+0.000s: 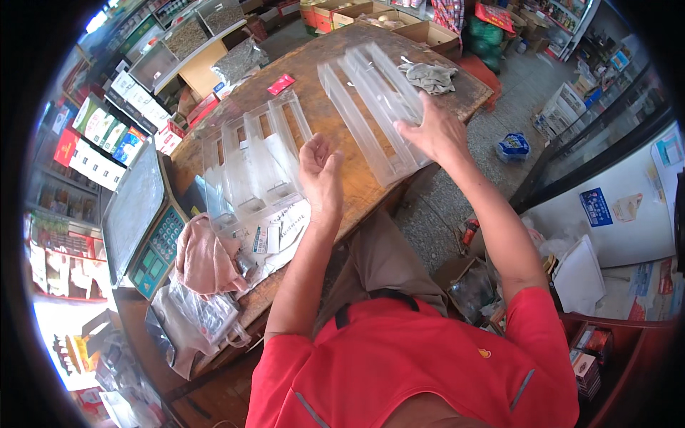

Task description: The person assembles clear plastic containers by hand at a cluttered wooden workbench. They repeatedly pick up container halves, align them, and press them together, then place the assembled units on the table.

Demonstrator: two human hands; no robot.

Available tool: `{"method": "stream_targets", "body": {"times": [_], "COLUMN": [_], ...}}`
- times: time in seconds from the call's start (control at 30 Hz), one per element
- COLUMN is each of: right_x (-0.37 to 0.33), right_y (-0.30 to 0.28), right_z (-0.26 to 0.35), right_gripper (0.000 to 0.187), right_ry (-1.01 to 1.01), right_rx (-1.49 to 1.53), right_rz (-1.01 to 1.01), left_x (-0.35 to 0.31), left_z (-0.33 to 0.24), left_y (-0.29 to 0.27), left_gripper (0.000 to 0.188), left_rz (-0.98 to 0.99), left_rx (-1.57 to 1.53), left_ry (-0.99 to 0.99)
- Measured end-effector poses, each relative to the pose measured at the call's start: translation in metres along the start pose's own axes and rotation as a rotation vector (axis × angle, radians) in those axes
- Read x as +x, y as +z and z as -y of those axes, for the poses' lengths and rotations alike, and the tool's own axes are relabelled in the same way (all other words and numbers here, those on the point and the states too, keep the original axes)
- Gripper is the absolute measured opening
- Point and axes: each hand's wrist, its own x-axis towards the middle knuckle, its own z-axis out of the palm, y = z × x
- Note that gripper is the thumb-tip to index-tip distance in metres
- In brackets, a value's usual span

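My right hand (438, 134) grips the right-hand edge of a clear plastic tray (374, 82), thumb on its near side and fingers over the outer side. This long tray lies with another clear plastic piece (349, 118) on the worn wooden table. My left hand (321, 175) hovers beside a second group of clear plastic trays (250, 160), its fingers half curled and thumb apart, with nothing visible in it. Under those trays lies a white sheet (289, 227) with handwriting.
At the left stands a scale (160, 246) with a teal keypad. A pink cloth (207, 257) and plastic bags (207, 314) lie at the near left edge. A grey glove (428, 76) and a small pink packet (280, 84) sit farther back on the table (321, 50).
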Motion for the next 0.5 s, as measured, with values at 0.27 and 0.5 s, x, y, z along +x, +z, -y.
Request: {"method": "stream_targets", "body": {"times": [0.27, 0.5], "right_x": [0.024, 0.026], "right_y": [0.032, 0.047], "right_z": [-0.016, -0.016], "right_gripper": [0.099, 0.074], "right_ry": [-0.037, 0.079], "right_rx": [0.185, 0.837], "right_rz": [0.178, 0.282], "left_x": [0.011, 0.057], "left_z": [-0.002, 0.05], "left_y": [0.003, 0.027], "left_gripper": [0.064, 0.066], "left_rz": [0.193, 0.216], "left_rx": [0.388, 0.807], "left_ry": [-0.121, -0.019]}}
